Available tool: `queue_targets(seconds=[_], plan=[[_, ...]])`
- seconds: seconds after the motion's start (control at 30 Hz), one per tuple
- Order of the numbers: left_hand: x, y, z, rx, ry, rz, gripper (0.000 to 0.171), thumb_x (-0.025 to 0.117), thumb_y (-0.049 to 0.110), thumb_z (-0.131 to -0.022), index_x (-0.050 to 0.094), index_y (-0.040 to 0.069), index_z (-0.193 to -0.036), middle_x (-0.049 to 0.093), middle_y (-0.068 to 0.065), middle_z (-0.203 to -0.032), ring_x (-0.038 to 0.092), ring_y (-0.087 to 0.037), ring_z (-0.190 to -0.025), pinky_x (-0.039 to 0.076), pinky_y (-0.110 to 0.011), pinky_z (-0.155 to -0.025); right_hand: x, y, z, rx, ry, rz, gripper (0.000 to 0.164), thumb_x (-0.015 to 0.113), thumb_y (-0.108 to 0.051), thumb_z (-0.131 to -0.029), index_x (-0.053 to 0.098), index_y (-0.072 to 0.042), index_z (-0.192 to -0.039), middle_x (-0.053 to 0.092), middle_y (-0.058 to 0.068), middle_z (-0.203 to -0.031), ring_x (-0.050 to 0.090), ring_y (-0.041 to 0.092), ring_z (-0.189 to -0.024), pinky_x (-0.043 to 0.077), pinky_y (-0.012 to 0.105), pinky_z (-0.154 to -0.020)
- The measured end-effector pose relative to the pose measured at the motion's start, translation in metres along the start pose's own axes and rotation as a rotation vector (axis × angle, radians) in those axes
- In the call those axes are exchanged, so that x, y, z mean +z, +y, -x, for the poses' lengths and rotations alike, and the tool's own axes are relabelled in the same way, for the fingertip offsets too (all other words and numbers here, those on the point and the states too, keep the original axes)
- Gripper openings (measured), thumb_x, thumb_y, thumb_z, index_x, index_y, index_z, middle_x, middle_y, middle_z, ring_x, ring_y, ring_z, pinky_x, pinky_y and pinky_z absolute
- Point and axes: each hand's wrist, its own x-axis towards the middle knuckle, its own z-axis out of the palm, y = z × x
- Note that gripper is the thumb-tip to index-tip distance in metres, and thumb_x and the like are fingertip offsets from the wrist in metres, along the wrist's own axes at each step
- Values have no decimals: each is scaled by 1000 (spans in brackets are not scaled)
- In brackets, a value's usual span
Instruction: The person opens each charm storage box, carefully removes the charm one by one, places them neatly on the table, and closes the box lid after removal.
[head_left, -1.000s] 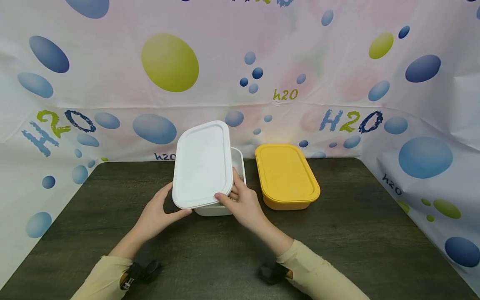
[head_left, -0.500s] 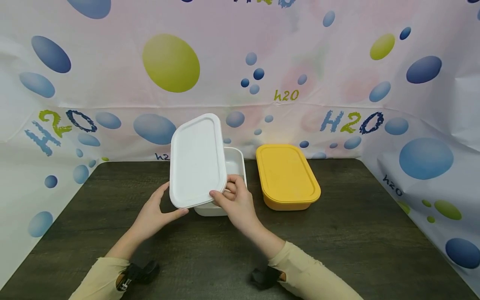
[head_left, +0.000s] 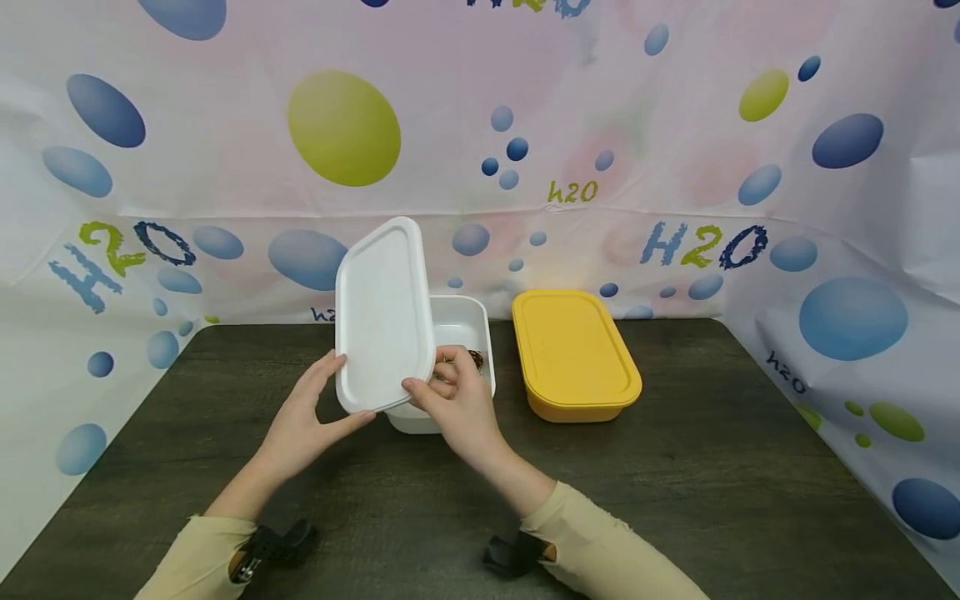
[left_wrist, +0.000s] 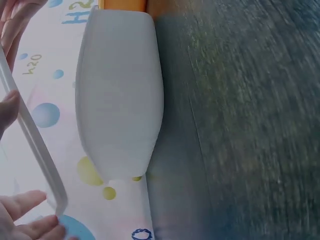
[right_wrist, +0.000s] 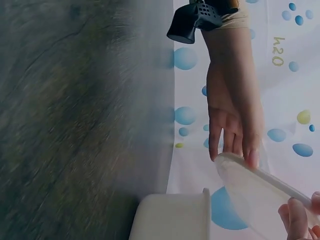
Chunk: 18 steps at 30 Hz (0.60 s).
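Observation:
A white rectangular lid (head_left: pixel 384 317) is held up, tilted, over the left part of a white container (head_left: pixel 459 310). My left hand (head_left: pixel 300 425) grips the lid's lower left corner, with the thumb along the bottom edge and fingertips on the left side. At the lower right edge, my right hand (head_left: pixel 463 408) pinches the lid between thumb and fingers. Inside the container, partly hidden by the right hand, a small dark brown item (head_left: pixel 476 360) shows; its kind is unclear. The left wrist view shows the container's outer wall (left_wrist: pixel 120 95), apart from the lid (left_wrist: pixel 37 140).
A yellow container with its lid on (head_left: pixel 576 350) stands right of the white one. Both rest on a dark wood-grain table (head_left: pixel 712 467). Behind and at the sides hangs a white sheet (head_left: pixel 450 100) with blue and green dots.
Both hands have shifted the lid left and tipped it steeper, swinging its right side away from the container. More of the container's inside shows, including the brown item.

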Motion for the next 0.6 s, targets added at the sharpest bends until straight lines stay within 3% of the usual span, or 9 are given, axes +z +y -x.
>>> queue_targets(seconds=[0.17, 0.43, 0.6], plan=[[-1, 4, 1, 76, 26, -30, 76, 75, 38, -82, 42, 6, -143, 27, -11, -153, 29, -38, -136, 36, -63, -96, 6, -2, -1, -3, -10, 11, 37, 67, 0, -88, 46, 5, -118, 62, 25, -116, 65, 32, -99, 56, 35, -75], [1, 12, -2, 175, 39, 5, 62, 69, 28, -89, 45, 8, -143, 36, -11, -147, 35, -35, -132, 41, -58, -95, 14, -2, 0, 23, 6, 83, 35, 68, -7, -88, 51, 0, -118, 64, 20, -116, 66, 26, -99, 56, 31, -73], [-1, 20, -5, 254, 89, 51, 44, 61, 16, -95, 51, 5, -137, 42, -10, -142, 43, -31, -126, 44, -49, -95, 20, 1, 3, -10, 6, 113, 35, 69, -7, -88, 53, 0, -118, 64, 22, -115, 67, 28, -97, 56, 29, -73]])
